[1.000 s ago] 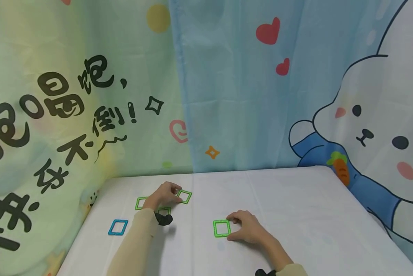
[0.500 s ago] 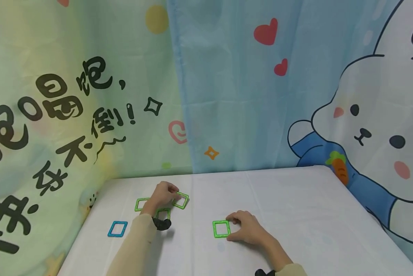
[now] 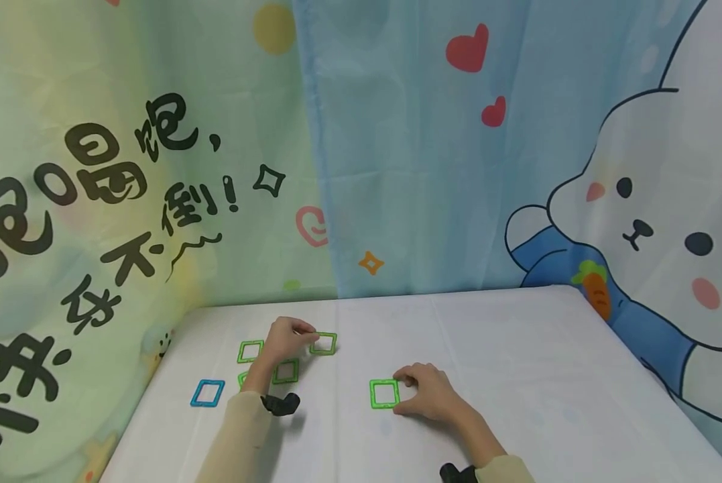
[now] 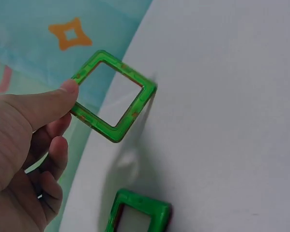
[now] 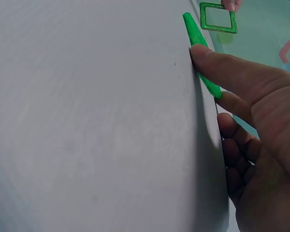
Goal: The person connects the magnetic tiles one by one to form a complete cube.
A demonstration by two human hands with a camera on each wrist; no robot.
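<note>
On white table, head view: left hand pinches green frame, far; right hand pinches second frame, nearer; loose green frames, blue frame lie left, unheld. Left wrist: green frame lifted, unattached. Right wrist: second frame edge-on, unattached.

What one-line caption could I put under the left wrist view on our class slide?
Left hand pinching a green square frame by one corner, another green frame nearby.
</note>
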